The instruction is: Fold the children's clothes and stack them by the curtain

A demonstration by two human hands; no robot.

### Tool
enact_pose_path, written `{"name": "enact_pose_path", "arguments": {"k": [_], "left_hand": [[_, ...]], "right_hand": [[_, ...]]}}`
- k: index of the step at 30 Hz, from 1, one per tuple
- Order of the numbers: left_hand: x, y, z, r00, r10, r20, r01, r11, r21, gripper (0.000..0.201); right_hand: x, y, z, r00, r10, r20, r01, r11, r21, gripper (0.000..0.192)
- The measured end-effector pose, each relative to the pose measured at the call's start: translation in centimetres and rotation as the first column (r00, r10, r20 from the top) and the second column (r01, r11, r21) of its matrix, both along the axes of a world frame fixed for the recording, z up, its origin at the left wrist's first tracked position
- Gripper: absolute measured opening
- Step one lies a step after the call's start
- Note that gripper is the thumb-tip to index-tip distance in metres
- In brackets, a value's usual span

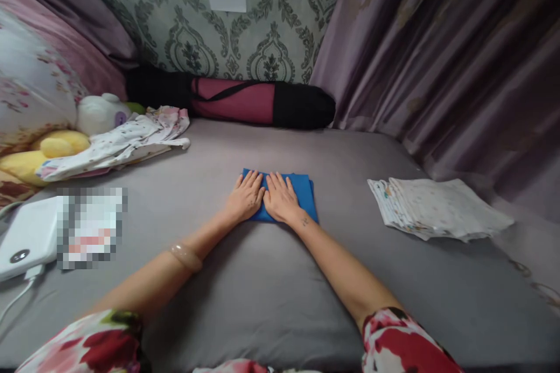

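Observation:
A folded blue cloth (307, 195) lies flat near the middle of the grey-sheeted bed (280, 285). My left hand (247, 195) presses palm-down on its left part, fingers stretched out. Beside it, my right hand (280, 197) also rests flat on the cloth, with its fingers spread forward. The two thumbs nearly meet between the hands. Part of the cloth is hidden under both palms; its right side shows layered edges.
Folded white printed cloths (437, 207) are stacked at right. At left lie a white power bank (32, 236) with a cable, rumpled printed clothes (126, 143) and plush toys (102, 113). A black and maroon long bag (236, 102) lies along the wall.

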State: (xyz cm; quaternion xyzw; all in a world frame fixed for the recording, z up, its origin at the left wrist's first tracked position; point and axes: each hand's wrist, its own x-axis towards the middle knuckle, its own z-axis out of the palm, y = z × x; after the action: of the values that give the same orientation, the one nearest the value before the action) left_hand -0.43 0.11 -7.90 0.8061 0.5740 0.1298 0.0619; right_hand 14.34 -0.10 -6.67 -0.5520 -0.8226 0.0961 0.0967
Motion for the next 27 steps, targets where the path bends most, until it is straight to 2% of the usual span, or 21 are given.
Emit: {"name": "enact_pose_path", "arguments": {"k": [5,10,14,17,20,27], "left_hand": [[0.2,0.1,-1.0,0.998,0.046,-0.039,-0.047,0.999,-0.022,0.058],[0.1,0.2,0.0,0.996,0.027,-0.087,-0.031,0.998,-0.053,0.057],[0.1,0.3,0.4,0.998,0.044,-0.049,-0.044,0.999,-0.002,0.060],[0.0,0.2,-0.3,0.999,0.036,-0.032,-0.036,0.999,-0.005,0.062],[-0.2,0.2,-0.8,0.999,0.037,-0.032,-0.037,0.999,-0.021,0.062],[-0.8,-0.4,-0.5,0.996,0.087,-0.035,-0.088,0.995,-0.047,0.068]], "right_hand": [[-0.2,0.1,-0.7,1.000,-0.019,-0.008,0.019,1.000,0.010,0.059],[0.6,0.1,0.1,0.999,-0.008,-0.032,0.008,1.000,-0.010,0.059],[2.4,-0.2,-0.1,0.991,-0.133,-0.003,0.133,0.987,0.091,0.061],[3.3,-0.2,-0.8,0.980,-0.194,0.035,0.191,0.979,0.068,0.062],[3.8,-0.2,-1.1,0.982,-0.186,0.041,0.184,0.982,0.036,0.063],[5.2,-1.0,-1.1,0.961,-0.273,0.031,0.272,0.961,0.045,0.065]]}}
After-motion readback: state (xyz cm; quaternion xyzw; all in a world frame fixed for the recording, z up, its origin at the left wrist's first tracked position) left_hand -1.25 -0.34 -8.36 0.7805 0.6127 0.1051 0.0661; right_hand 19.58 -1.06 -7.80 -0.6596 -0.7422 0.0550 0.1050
